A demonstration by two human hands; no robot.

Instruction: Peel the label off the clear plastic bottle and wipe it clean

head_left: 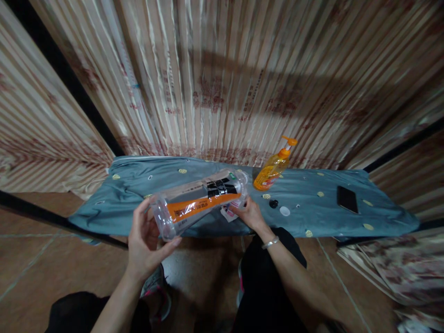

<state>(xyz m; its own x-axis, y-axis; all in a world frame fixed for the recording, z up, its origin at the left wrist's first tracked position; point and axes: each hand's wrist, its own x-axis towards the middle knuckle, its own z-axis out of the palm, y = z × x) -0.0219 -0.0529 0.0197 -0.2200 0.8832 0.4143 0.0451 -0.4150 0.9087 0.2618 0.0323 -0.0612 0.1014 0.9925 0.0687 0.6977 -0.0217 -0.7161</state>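
A large clear plastic bottle (194, 204) with an orange and black label lies tilted across the air above the bench, its neck end up to the right. My left hand (149, 236) is wrapped round its base, thumb below and fingers behind. Close to the neck, my right hand (251, 215) is closed on a small white packet with pink print (229, 212). Its fingers also touch the neck end; the bottle partly hides them. On the bench beyond stands an orange pump bottle (272, 170). A black cap (274, 204) and a white disc (285, 211) lie right of my right hand.
The narrow bench (305, 222) is covered with a blue-green patterned cloth. A black phone (347, 199) rests toward its right end. Striped curtains (222, 92) hang behind, and dark metal poles (69, 69) slant at both sides. My legs are below the front edge.
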